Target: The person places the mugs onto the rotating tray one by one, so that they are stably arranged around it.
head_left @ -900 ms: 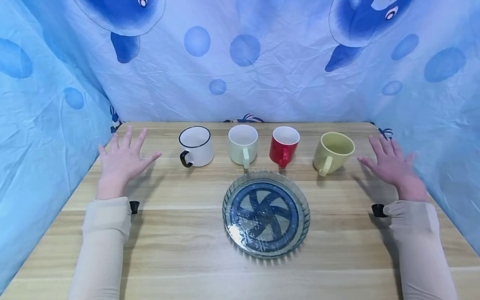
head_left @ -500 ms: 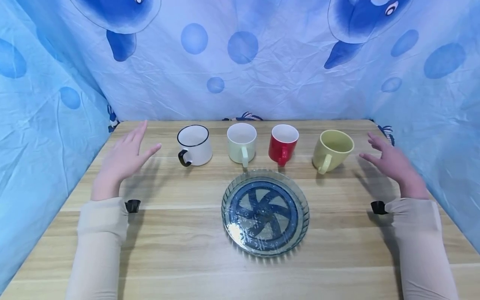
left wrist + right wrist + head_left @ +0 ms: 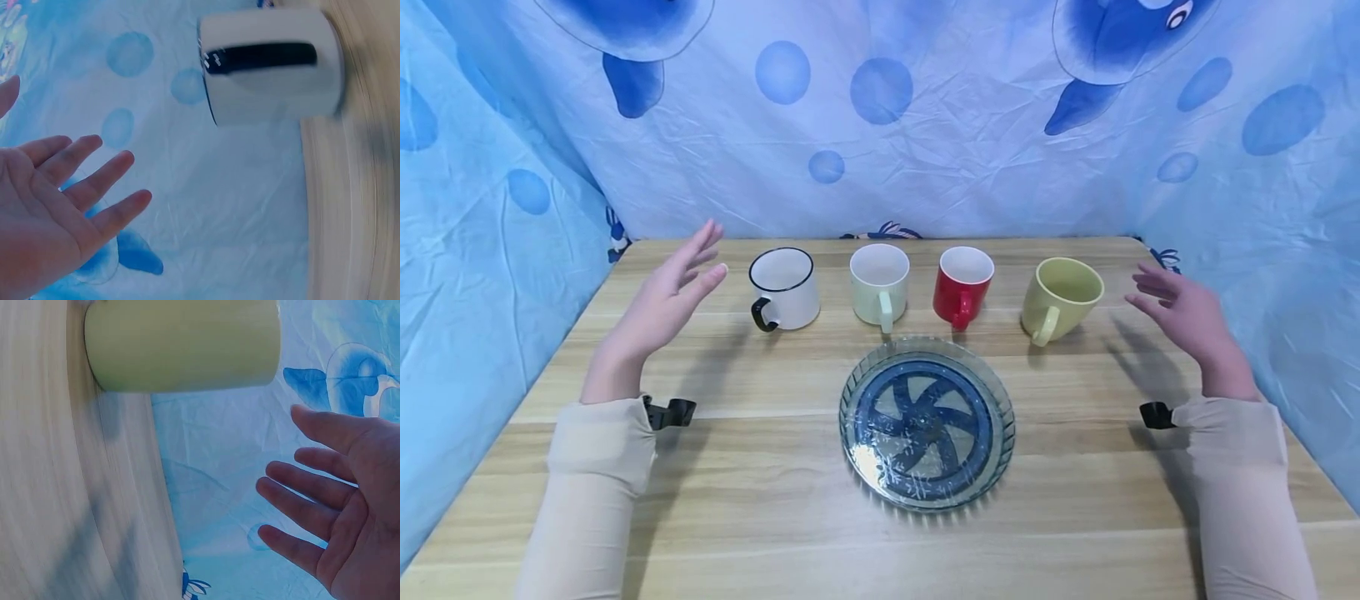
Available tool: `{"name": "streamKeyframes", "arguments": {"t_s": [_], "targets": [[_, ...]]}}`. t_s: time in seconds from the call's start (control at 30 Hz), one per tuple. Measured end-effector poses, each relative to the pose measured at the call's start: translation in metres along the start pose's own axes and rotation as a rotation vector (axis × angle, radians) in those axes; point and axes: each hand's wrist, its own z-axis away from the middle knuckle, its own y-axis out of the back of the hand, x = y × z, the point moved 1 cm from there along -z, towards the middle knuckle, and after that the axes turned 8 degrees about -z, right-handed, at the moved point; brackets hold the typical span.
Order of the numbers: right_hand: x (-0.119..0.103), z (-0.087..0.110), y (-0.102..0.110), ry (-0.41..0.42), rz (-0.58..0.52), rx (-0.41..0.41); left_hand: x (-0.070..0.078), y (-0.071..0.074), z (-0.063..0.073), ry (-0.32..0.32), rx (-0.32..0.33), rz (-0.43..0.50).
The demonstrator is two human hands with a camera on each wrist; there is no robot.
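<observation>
My left hand (image 3: pixel 658 304) is raised left of a white mug (image 3: pixel 790 292) with a black rim and black handle. Its fingers are spread and relaxed, and the left wrist view shows a bare palm apart from the white mug (image 3: pixel 269 87). On the other side, my right hand (image 3: pixel 1191 312) hovers to the right of a yellow-green mug (image 3: pixel 1051 308), holding nothing. The right wrist view shows its loose fingers below that yellow-green mug (image 3: pixel 181 347). Between these two mugs stand a pale mint mug (image 3: pixel 872 302) and a red mug (image 3: pixel 953 300).
A round clear glass plate (image 3: pixel 1006 433) with a ribbed edge and blue swirl pattern lies in front of the mugs. The wooden table (image 3: pixel 745 500) is enclosed behind and at both sides by a blue curtain (image 3: pixel 970 167) printed with dolphins.
My left hand has lifted and turned its palm inward, shifting toward the white mug. My right hand has also turned inward, its fingers less spread. The mugs and plate stay put.
</observation>
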Motion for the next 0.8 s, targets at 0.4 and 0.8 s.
{"name": "streamKeyframes", "arguments": {"t_s": [0.4,0.8], "targets": [[-0.007,0.004,-0.006,-0.103,-0.401,0.115,0.023,-0.012,0.010,0.050,-0.015,0.163],[-0.024,0.016,-0.024,-0.128,-0.964,0.079,0.032,-0.043,0.023,0.144,-0.055,0.311]]}}
